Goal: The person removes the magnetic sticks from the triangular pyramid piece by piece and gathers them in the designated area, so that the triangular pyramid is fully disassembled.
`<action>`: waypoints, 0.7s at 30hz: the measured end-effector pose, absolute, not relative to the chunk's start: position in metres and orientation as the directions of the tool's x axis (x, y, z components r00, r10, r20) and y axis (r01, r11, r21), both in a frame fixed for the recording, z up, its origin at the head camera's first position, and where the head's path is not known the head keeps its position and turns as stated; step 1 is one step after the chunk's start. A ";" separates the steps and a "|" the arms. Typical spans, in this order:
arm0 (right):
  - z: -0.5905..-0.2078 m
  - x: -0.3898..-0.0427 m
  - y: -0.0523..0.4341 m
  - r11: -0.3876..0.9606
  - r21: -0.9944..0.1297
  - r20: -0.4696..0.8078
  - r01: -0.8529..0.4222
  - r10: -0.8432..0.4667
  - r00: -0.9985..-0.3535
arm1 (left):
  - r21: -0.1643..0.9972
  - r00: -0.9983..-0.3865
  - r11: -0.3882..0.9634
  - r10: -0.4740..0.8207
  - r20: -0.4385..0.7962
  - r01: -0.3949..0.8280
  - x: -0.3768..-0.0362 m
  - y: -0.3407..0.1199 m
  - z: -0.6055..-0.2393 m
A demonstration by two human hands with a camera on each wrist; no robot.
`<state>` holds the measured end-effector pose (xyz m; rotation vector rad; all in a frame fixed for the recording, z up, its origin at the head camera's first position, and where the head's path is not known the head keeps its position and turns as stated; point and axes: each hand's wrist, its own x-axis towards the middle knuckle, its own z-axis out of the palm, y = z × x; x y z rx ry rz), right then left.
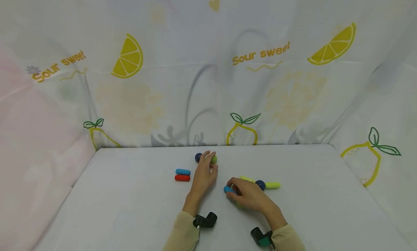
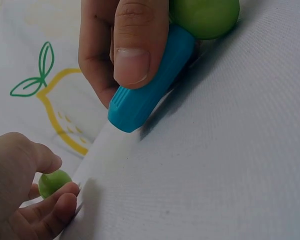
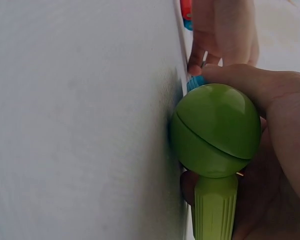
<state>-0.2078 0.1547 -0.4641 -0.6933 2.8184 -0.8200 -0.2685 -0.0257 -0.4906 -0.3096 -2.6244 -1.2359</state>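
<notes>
Lemon slices, leafy lemon outlines and the orange words "Sour sweet" decorated a pale, creased backdrop [image 1: 182,30] that rose behind and along both sides of a white table [image 1: 130,207], its left side tinted pink. Near the table's far edge, a person's left hand [image 1: 204,175] had its grip on a far green ball [image 1: 214,160], pinching it between thumb and fingers, with a far dark-blue ball [image 1: 197,157] just beside it. Left of that hand, a loose blue stick [image 1: 183,171] and a red stick [image 1: 182,178] lay side by side on the white surface. Nearer the camera and to the right, the right hand [image 1: 250,194] had its grip around a held blue stick [image 2: 142,100], low over the table. Beside that stick was a near green ball [image 3: 215,127], met by a yellow-green stick [image 3: 215,207]. Just past the right hand, yellow-green lengths [image 1: 273,185] flanked a near dark-blue ball [image 1: 260,184]. Light sleeves [image 1: 182,231] and black wrist devices [image 1: 206,220] showed in the foreground.
</notes>
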 end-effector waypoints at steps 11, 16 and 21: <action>-0.461 -0.208 0.159 0.717 -0.594 -0.018 -0.364 -0.464 -0.885 | 0.742 -0.903 0.516 0.197 0.383 0.427 -0.251 -0.040 -0.493; -0.459 -0.208 0.162 0.686 -0.624 -0.012 -0.374 -0.487 -0.874 | 0.726 -0.852 0.449 0.331 0.406 0.521 -0.246 -0.041 -0.495; -0.456 -0.209 0.168 0.658 -0.644 -0.011 -0.390 -0.518 -0.855 | 0.744 -0.797 0.396 0.526 0.298 0.539 -0.239 -0.034 -0.492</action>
